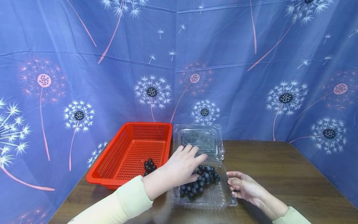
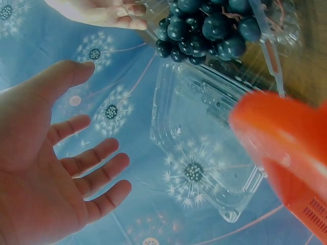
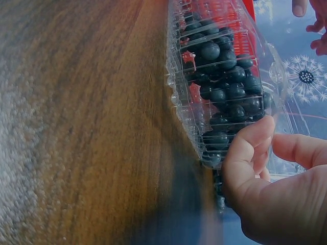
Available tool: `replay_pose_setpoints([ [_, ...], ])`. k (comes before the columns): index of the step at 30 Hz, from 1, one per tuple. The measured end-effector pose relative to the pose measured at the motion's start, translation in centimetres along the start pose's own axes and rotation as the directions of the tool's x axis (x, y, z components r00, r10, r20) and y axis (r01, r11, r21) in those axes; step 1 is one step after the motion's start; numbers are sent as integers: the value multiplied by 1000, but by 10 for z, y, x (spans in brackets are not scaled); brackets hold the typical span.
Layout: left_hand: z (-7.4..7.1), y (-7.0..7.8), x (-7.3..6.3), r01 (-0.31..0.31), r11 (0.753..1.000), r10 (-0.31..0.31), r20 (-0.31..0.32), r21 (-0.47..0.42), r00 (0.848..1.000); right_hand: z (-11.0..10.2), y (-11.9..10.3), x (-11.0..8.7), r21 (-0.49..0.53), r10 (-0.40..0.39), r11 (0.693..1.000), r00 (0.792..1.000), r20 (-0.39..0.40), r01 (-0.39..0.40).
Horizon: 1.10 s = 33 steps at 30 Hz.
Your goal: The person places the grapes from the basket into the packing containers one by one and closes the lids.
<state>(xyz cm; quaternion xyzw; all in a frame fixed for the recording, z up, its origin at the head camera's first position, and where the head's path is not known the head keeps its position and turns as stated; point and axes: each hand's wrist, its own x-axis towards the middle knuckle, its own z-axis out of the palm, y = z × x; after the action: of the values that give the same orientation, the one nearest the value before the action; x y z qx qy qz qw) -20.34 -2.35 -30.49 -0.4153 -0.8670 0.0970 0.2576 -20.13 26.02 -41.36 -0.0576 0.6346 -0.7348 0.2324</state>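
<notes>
A clear plastic clamshell box (image 1: 207,199) stands with its lid (image 2: 204,138) folded back, holding dark grapes (image 1: 197,183) in its base. My left hand (image 1: 181,165) hovers above the grapes, palm down. Its spread fingers (image 2: 94,158) hold nothing in the left wrist view. At the box's right side, my right hand (image 1: 247,189) grips the edge with bent fingers and thumb (image 3: 301,149); how far they wrap round it is partly hidden. Left of the box sits a red plastic basket (image 1: 112,146) with a small bunch of dark grapes (image 1: 149,165) inside, partly hidden by the left forearm.
A brown wooden table (image 1: 268,165) carries the basket and box and extends to the right of them. Behind it hangs a blue cloth (image 1: 237,77) with a dandelion print. The basket's raised rim stands close to the box's left side.
</notes>
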Motion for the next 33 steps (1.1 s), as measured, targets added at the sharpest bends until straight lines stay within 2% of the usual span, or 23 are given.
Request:
replay_pose_setpoints([
  [6,-3,-9,-6,0,1000,0,-25,-7,1000,0,-1,0,-1,5,1000,1000,0,-5],
  [17,-5,-29,-20,67,998,-67,4,16,998,0,0,0,-4,0,1000,1000,-12,0],
  [30,11,-52,-41,120,993,-121,-42,-15,992,0,0,0,-7,8,1000,1000,-10,-8],
  [33,16,-56,-47,142,990,-143,-32,-18,989,-1,0,0,-9,0,1000,1000,-5,0],
])
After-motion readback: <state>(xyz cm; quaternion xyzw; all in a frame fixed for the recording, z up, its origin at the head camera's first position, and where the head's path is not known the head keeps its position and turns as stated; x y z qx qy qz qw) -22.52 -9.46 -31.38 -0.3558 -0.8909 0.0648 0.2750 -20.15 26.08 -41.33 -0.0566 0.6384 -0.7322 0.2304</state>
